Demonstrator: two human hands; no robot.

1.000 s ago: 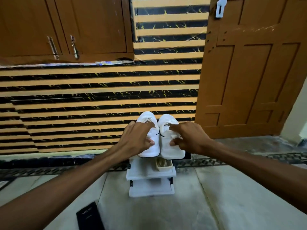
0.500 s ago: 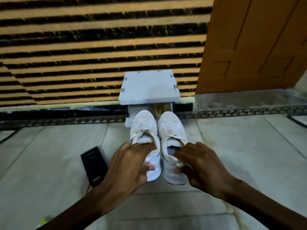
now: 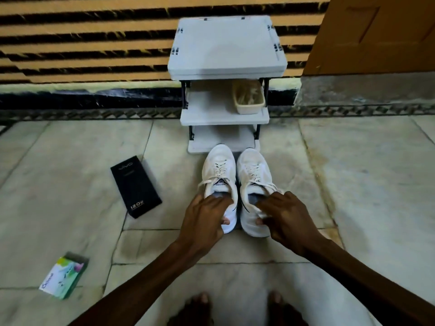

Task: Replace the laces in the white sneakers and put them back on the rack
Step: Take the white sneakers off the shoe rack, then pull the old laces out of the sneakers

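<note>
My left hand [image 3: 204,215] grips the collar of the left sneaker [image 3: 220,170] and my right hand [image 3: 286,217] that of the right sneaker [image 3: 253,170], fingers hooked inside, thumbs on the heels, the pair low before the rack [image 3: 226,50], so next, I judge, I must let go and pull out the old laces [image 3: 220,166].

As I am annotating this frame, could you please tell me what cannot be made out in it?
Head view only.
Heels of the left sneaker and right sneaker: covered by the left hand and right hand gripping them.
Contents of the beige tub on the rack: blurred, only a pale tangle.
Rack's bottom shelf: partly hidden by the shelf above and the sneaker toes.
Print on the green box: too small, blurred.
</note>
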